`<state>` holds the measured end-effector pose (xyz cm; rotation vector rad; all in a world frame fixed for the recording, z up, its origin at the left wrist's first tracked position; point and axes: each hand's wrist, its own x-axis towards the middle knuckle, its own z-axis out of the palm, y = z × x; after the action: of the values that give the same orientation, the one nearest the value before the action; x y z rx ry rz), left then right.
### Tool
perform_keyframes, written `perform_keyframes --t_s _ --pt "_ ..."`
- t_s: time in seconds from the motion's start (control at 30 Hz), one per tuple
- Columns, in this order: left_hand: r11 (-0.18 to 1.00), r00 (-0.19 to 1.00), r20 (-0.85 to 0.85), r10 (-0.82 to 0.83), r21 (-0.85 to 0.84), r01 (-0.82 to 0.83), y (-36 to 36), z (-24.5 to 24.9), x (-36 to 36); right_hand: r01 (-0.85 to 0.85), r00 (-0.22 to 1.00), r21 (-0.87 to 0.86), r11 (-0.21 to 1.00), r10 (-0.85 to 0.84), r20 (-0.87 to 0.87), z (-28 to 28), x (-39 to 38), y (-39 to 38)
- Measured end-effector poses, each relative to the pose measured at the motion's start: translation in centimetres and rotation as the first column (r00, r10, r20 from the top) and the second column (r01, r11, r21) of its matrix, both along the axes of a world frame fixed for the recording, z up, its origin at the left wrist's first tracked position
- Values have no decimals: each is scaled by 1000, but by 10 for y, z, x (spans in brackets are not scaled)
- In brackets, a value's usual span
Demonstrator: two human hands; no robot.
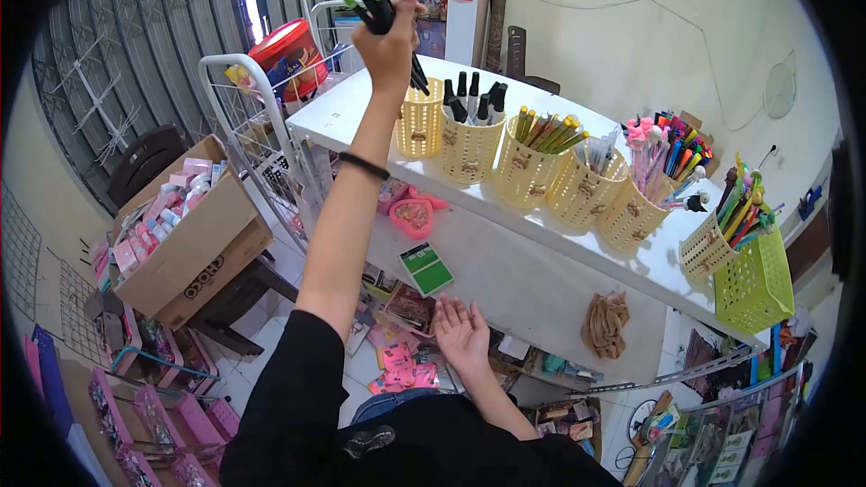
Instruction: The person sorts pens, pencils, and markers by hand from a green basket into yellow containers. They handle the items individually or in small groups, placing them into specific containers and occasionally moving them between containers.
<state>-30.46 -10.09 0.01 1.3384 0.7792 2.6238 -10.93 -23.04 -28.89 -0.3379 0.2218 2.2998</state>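
My left hand (388, 41) is raised at the far left end of the white table, closed around a bunch of black pens (381, 13) with green tops. Their lower ends point down at the mouth of the leftmost cream basket (419, 122). Beside it stands a basket (473, 149) of black-capped markers (474, 99). My right hand (463, 335) hangs low in front of me, palm up with fingers apart and nothing in it. Near its fingertips are a dark brown box (410, 307) and a green-and-white pack (426, 269) on the lower shelf.
More cream baskets (528, 176) holding pencils and pens line the table (347, 113), ending at a lime green basket (753, 289). A cardboard box (203, 271) of small packages sits left, near a white rack (230, 81). Crumpled brown paper (606, 325) lies on the shelf.
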Motion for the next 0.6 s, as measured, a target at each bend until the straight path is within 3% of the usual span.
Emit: perform_keyframes --t_s 0.13,0.33,0.43,0.5,0.53,0.57,0.6 --pt "936 989 -88 115 -325 -137 49 -42 -25 96 995 30 995 -97 35 0 22 10" --pt "945 987 -103 126 -289 -151 36 -29 -28 154 983 19 988 -155 95 -12 46 22" --pt "907 918 -207 338 -189 -376 31 -19 -38 144 983 66 987 -151 107 -13 61 25" --pt "874 836 -282 471 22 -485 27 -13 -58 135 965 181 974 -171 198 -1 80 22" --pt "805 774 -224 593 149 -574 28 -13 -62 161 963 184 970 -195 184 6 93 21" --pt "840 820 -231 523 304 -450 0 -4 -40 141 959 304 942 -206 194 14 108 22" --pt "803 825 -356 438 568 -180 -14 5 -20 132 950 421 897 -235 203 22 125 23"
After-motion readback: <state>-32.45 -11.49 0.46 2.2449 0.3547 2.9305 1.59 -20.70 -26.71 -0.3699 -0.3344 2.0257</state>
